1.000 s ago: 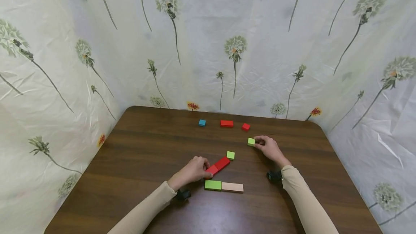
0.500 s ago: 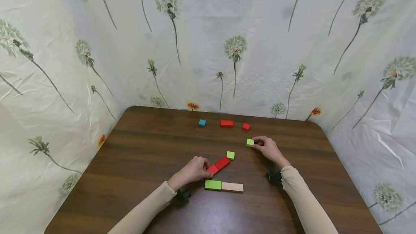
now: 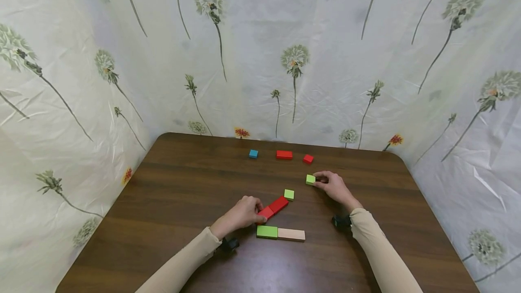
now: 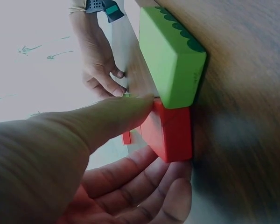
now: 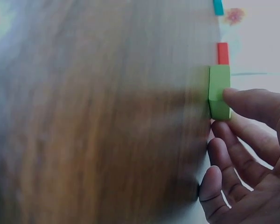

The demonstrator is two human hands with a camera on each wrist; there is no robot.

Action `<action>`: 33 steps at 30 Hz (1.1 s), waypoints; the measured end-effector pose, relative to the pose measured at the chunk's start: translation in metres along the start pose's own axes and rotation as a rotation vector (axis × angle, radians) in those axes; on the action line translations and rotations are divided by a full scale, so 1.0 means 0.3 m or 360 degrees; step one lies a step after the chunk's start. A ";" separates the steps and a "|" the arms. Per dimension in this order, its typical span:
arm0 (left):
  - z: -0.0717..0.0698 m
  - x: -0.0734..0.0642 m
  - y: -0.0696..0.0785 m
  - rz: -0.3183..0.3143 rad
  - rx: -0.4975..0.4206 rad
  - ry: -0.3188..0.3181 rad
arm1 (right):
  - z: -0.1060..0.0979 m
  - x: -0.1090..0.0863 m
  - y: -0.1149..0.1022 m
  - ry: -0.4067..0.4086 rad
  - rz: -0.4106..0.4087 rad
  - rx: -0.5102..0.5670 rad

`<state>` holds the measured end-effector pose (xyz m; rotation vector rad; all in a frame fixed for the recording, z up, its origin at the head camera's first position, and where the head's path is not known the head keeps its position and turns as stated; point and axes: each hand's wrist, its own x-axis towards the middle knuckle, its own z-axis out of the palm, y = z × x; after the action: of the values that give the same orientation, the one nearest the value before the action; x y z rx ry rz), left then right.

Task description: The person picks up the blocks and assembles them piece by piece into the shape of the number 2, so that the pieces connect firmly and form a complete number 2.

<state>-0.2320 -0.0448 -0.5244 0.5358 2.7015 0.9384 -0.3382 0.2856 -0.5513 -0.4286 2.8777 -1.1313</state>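
In the head view my left hand (image 3: pixel 241 212) grips the near end of a slanted row of two red blocks, thumb on one side and fingers on the other. The left wrist view shows that near red block (image 4: pixel 170 133) between thumb and fingers, beside a bright green block (image 4: pixel 170 58) with a dark scalloped edge. A small light green block (image 3: pixel 289 194) lies at the far end of the farther red block (image 3: pixel 279 204). Off to the right, my right hand (image 3: pixel 334 187) pinches another small green block (image 3: pixel 310 179) by its side, low over the tabletop.
In front of the red row, the bright green block touches a pale wooden block (image 3: pixel 291 234), end to end. Toward the table's back edge lie a blue block (image 3: pixel 253 153), a long red block (image 3: pixel 284 154) and a small red block (image 3: pixel 308 159). Patterned cloth (image 3: pixel 252 58) hangs behind.
My right hand has moved the small green block slightly left and nearer, toward the slanted row. My left hand stays in place on the red block.
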 end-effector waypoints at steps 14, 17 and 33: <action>-0.004 -0.001 0.002 -0.0024 -0.0022 -0.0005 | 0.022 0.007 -0.027 -0.0041 -0.0006 0.0015; -0.003 -0.002 0.004 -0.0032 -0.0029 -0.0010 | 0.029 0.006 -0.033 -0.0049 -0.0011 0.0026; 0.001 0.003 0.000 -0.0021 -0.0015 -0.0004 | 0.049 -0.001 -0.072 -0.0070 -0.0078 0.0044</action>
<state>-0.2328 -0.0441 -0.5246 0.5160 2.6935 0.9459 -0.3308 0.2608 -0.5477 -0.5190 2.8254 -1.1524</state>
